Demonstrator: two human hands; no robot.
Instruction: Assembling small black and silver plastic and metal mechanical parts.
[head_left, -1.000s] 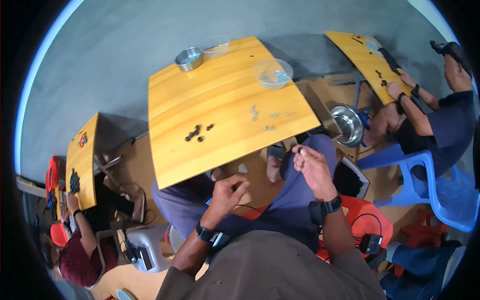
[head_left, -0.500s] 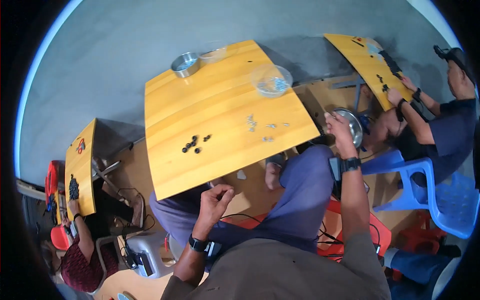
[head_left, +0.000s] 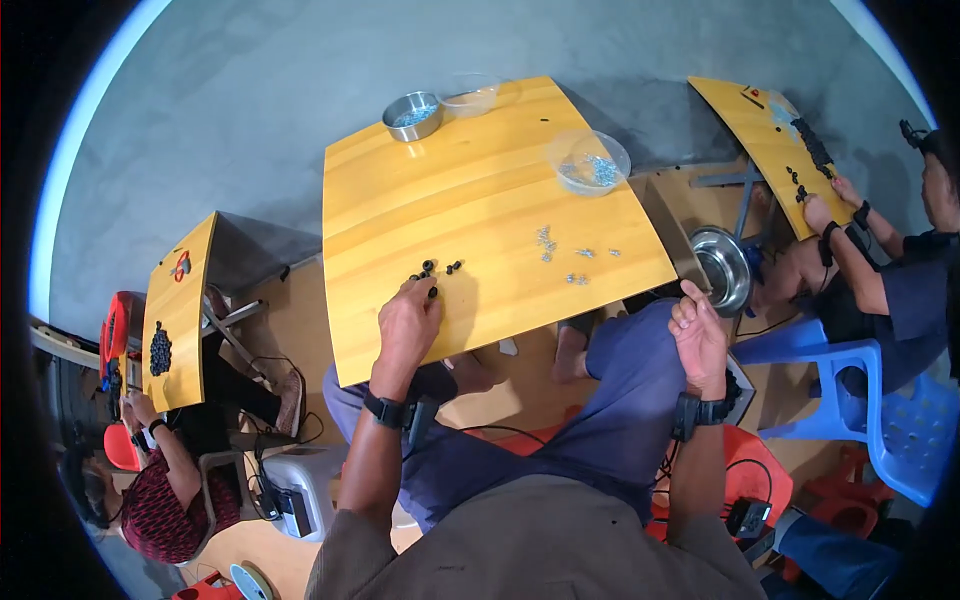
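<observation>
- Since a moment ago, our left hand has come up from our lap to the yellow table, and our right hand has dropped from beside the steel bowl to our knee.
- Our left hand now rests at the near edge of the table. Its fingertips are pressed together right at the little black pieces. We think it is pinching one, but the pieces are too small for us to be sure.
- The black pieces sit in a small bunch near the front left part of the table, touching our left fingertips.
- Our right hand is loosely curled, with nothing in it that we can see. It is just below the steel bowl, which sits off the right side of the table.
- Some tiny silver screws lie loose in the middle of the table. More are in a clear bowl at the far right, and in a round tin at the far edge.
- What could go wrong: the black pieces are close to the table edge, so a bump from our hand could knock them onto the floor.
- The silver screws lie loose too, so a sweeping arm could scatter them.
- Other people work at tables on both sides.
</observation>
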